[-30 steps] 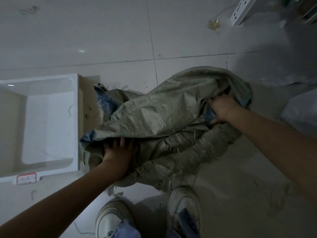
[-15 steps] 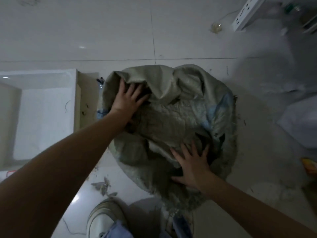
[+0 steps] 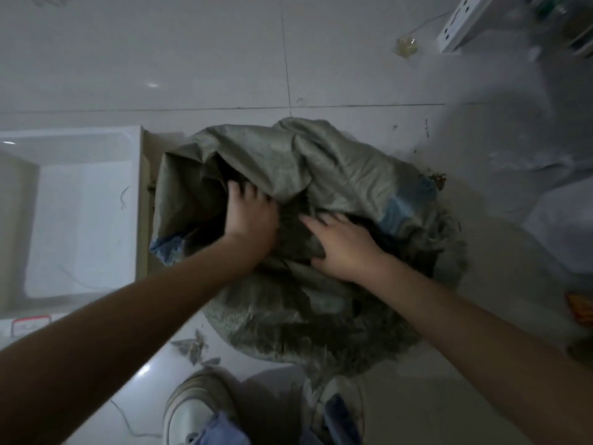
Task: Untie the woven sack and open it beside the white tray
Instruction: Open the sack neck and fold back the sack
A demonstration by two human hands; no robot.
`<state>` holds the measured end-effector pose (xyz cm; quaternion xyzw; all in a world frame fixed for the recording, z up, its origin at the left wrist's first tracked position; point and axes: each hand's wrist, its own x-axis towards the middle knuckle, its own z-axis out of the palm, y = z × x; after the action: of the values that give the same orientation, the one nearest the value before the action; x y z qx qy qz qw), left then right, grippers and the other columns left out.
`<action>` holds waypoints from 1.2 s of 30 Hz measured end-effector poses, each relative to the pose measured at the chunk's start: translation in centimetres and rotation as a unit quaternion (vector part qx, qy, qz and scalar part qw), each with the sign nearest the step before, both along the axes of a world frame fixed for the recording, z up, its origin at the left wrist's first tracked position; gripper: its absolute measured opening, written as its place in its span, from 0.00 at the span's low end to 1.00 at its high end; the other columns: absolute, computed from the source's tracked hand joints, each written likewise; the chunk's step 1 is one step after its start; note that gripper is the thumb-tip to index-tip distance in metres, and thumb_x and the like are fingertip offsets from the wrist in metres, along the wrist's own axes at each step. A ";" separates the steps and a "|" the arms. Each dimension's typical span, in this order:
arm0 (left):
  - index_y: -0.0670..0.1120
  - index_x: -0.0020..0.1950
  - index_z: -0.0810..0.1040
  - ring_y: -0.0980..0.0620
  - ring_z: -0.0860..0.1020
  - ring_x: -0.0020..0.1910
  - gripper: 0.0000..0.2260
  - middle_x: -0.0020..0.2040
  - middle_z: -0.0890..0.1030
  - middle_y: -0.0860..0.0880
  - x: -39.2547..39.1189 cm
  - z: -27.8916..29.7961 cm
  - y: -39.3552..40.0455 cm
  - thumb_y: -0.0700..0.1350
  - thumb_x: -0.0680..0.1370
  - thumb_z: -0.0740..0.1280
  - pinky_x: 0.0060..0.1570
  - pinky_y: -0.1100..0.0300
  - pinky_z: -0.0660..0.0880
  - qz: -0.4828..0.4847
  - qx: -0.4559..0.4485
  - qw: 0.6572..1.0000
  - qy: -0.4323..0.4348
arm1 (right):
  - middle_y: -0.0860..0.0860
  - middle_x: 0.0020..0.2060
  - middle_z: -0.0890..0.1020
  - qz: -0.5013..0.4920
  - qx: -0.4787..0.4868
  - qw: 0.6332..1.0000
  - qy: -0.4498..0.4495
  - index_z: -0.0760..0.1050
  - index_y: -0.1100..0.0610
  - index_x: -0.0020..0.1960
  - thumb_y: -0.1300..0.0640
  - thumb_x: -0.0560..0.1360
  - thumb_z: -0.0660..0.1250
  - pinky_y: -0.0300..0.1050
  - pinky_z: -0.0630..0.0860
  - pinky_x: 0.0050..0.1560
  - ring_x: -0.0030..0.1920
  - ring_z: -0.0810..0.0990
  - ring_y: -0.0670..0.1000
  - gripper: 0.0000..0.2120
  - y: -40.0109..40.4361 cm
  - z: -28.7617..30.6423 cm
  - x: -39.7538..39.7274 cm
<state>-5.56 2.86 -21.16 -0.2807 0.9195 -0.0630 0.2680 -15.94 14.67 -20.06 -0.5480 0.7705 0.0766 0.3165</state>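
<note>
A grey-green woven sack (image 3: 337, 168) with blue patches stands on the tiled floor, its mouth loose and crumpled, right beside the white tray (image 3: 80, 200) on the left. My left hand (image 3: 250, 216) reaches into the dark opening at the sack's middle, its fingertips tucked under a fold of the fabric. My right hand (image 3: 343, 245) lies just right of it, fingers spread flat on a folded flap inside the mouth. Whatever is in the sack is hidden in shadow.
My two shoes (image 3: 195, 409) stand at the bottom, close to the sack. A white power strip (image 3: 462, 24) lies at the top right. Torn scraps (image 3: 192, 346) and an orange packet (image 3: 580, 306) lie on the floor. A pale bag (image 3: 564, 226) sits at the right.
My left hand has moved from the sack's upper left rim down into the middle opening. My right hand has shifted up from the near edge onto the inner flap. The far fabric now folds forward.
</note>
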 end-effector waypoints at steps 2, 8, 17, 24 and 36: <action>0.43 0.78 0.47 0.36 0.54 0.75 0.45 0.77 0.54 0.38 0.1 -0.7 2.1 0.67 0.71 0.60 0.70 0.32 0.52 0.027 0.048 0.998 -0.018 | 0.53 0.78 0.50 0.048 0.077 0.995 0.042 0.44 0.46 0.78 0.43 0.70 0.70 0.67 0.56 0.71 0.77 0.49 0.61 0.47 -2.3 -0.5 -1.1; 0.48 0.76 0.31 0.34 0.40 0.76 0.56 0.78 0.36 0.39 3.2 -4.1 2.8 0.71 0.66 0.64 0.68 0.29 0.48 0.039 0.094 0.994 -0.044 | 0.57 0.77 0.39 -0.026 0.178 0.975 0.127 0.36 0.51 0.77 0.34 0.60 0.74 0.68 0.51 0.73 0.76 0.40 0.64 0.63 -2.7 -2.9 -7.5; 0.49 0.76 0.31 0.35 0.37 0.76 0.58 0.77 0.35 0.40 3.1 -4.5 0.2 0.74 0.62 0.63 0.69 0.30 0.45 0.002 0.077 0.996 -0.053 | 0.58 0.77 0.36 0.089 0.137 0.978 0.129 0.33 0.49 0.77 0.27 0.61 0.68 0.73 0.43 0.69 0.76 0.35 0.63 0.61 -1.2 -4.3 -4.1; 0.58 0.74 0.30 0.34 0.40 0.76 0.54 0.78 0.36 0.40 4.1 -4.1 -2.1 0.72 0.64 0.65 0.68 0.29 0.44 0.042 0.071 0.992 -0.091 | 0.59 0.76 0.35 0.052 0.157 0.980 0.112 0.30 0.51 0.76 0.37 0.67 0.71 0.61 0.50 0.74 0.76 0.35 0.64 0.59 2.9 -5.4 -4.3; 0.51 0.78 0.47 0.44 0.49 0.78 0.42 0.79 0.51 0.44 2.4 3.8 1.4 0.65 0.72 0.63 0.74 0.43 0.52 0.059 0.207 0.976 -0.036 | 0.53 0.78 0.42 0.004 0.104 0.994 -0.037 0.38 0.50 0.78 0.30 0.70 0.59 0.59 0.52 0.76 0.78 0.43 0.56 0.49 0.3 2.6 -0.7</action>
<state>-3.19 4.27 -17.35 -0.2706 0.8840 0.1343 0.3567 -16.63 14.92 -17.47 -0.5176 0.7441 0.1368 0.3996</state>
